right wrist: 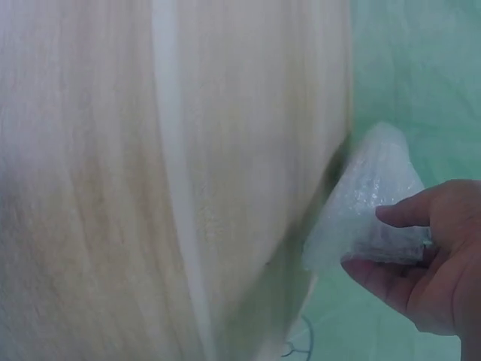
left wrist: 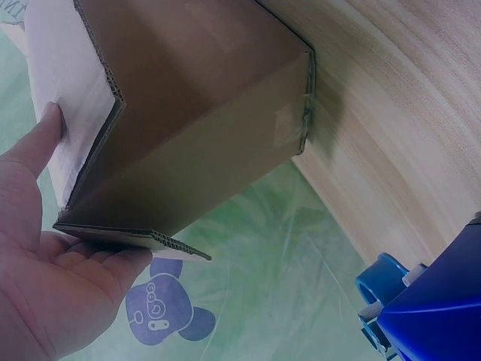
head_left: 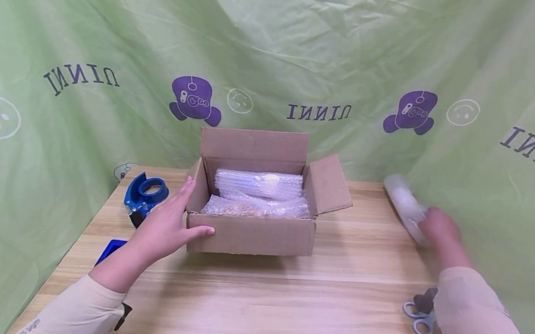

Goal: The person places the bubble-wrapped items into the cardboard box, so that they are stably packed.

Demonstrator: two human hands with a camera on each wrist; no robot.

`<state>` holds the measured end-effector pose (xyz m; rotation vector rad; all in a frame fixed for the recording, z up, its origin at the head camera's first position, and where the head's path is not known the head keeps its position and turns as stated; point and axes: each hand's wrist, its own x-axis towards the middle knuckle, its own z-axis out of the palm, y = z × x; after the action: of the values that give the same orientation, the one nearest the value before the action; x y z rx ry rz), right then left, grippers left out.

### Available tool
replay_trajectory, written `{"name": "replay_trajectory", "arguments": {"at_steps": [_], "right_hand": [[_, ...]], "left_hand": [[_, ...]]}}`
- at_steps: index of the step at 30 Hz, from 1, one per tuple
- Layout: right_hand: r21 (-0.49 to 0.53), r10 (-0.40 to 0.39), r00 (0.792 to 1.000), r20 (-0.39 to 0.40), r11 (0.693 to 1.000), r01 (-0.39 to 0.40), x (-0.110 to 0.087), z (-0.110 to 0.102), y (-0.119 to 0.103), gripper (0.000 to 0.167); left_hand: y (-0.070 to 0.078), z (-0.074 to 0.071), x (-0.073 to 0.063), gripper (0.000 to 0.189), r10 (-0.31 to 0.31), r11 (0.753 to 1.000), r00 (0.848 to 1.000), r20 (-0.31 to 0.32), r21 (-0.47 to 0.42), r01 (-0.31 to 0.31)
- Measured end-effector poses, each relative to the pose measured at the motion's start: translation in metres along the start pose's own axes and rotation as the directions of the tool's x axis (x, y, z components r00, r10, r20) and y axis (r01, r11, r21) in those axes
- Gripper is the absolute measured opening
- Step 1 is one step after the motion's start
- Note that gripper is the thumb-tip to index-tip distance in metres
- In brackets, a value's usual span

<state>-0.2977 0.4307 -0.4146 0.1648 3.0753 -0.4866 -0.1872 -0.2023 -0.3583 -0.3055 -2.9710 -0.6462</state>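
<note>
An uncovered cardboard box [head_left: 250, 237] stands mid-table, flaps spread. Inside lie several bubble-wrapped items [head_left: 259, 184], one with something brownish showing through. My left hand [head_left: 163, 227] rests at the box's front left corner, thumb along the front and straight fingers against the left flap. The left wrist view shows that thumb lying on a pale flap [left wrist: 71, 105], the fingers behind a second flap. At the table's right edge my right hand [head_left: 441, 232] pinches a long clear roll of bubble wrap [head_left: 402, 199] between thumb and fingers, also seen in the right wrist view.
A blue tape dispenser [head_left: 138, 199] sits left of the box. Part of another blue object [head_left: 110, 249] shows beside my left forearm. Scissors [head_left: 423, 323] lie by my right sleeve. A green printed curtain [head_left: 276, 48] encloses the back and sides of the table.
</note>
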Motion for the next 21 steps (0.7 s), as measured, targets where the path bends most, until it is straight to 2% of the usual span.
{"name": "replay_trajectory", "arguments": {"at_steps": [12, 21], "right_hand": [[0.113, -0.089, 0.994, -0.063, 0.989, 0.096, -0.007, -0.025, -0.042, 0.053], [0.165, -0.165, 0.970, -0.180, 0.967, 0.195, -0.018, -0.044, -0.080, 0.046]], "left_hand": [[0.000, -0.001, 0.000, 0.119, -0.003, 1.000, 1.000, 0.006, 0.007, 0.003], [0.000, -0.002, 0.000, 0.119, -0.003, 1.000, 1.000, 0.005, 0.005, 0.003]]}}
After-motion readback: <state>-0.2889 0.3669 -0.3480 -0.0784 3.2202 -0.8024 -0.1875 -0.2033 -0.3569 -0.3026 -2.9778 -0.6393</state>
